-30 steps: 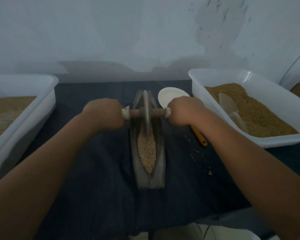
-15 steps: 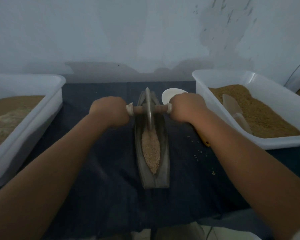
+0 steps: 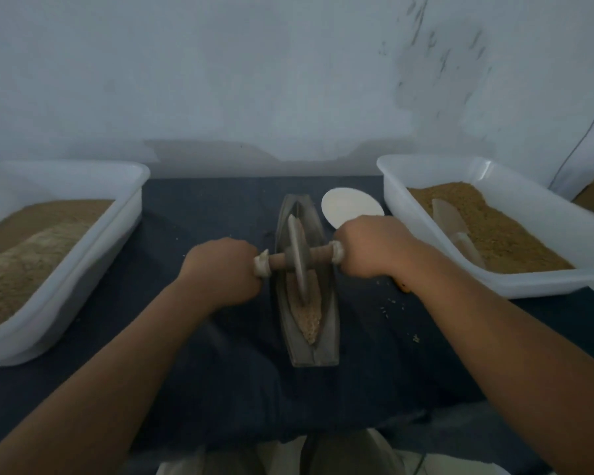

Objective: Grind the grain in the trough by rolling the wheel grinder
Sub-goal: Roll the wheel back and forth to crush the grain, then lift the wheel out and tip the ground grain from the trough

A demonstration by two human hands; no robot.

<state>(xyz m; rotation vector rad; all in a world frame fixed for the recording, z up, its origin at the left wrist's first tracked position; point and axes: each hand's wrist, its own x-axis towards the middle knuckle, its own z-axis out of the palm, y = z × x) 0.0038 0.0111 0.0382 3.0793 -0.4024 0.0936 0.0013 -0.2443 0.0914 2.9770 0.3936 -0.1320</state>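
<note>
A long boat-shaped metal trough [image 3: 328, 341] lies lengthwise on the dark cloth in the middle. Pale grain [image 3: 308, 320] fills its groove, mostly at the near end. The wheel grinder [image 3: 298, 257], a thin metal disc on a wooden axle, stands upright in the groove around the trough's middle. My left hand [image 3: 222, 270] is closed on the left end of the axle, my right hand [image 3: 367, 248] on the right end. The axle tilts slightly, left end lower.
A white tub [image 3: 93, 255] of brown meal stands at left. Another white tub [image 3: 542, 279] at right holds brown grain and a translucent scoop [image 3: 451, 222]. A white round spoon [image 3: 350, 205] with an orange handle lies behind my right hand. Spilled grains [image 3: 395, 303] dot the cloth.
Both hands have pulled the wheel toward me, from the trough's far end to its middle. Grain now shows behind the disc as well as in front.
</note>
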